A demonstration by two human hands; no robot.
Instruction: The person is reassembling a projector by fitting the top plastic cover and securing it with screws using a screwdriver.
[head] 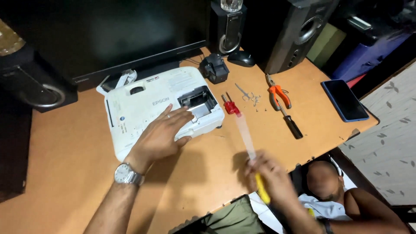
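White projector (143, 108) taken as landmark, lying on an orange-brown desk (69, 169). Left hand (162, 134) laid flat on its top, fingers spread, nothing gripped. Right hand (271, 175), motion-blurred, closed round a yellow-handled tool (253, 160), held in front of the projector to its right. Red screwdriver (231, 106) seen just right of the projector; orange pliers (277, 95) and phone (344, 100) farther right.

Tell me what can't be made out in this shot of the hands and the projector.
- Right hand: motion-blurred in the head view, so its grip on the yellow-handled tool is unclear; the tool's tip is smeared.
- Projector: the left hand covers part of its top.
- Small parts beside the pliers: too small to identify.
- Glass on the speaker: cut off by the top edge.
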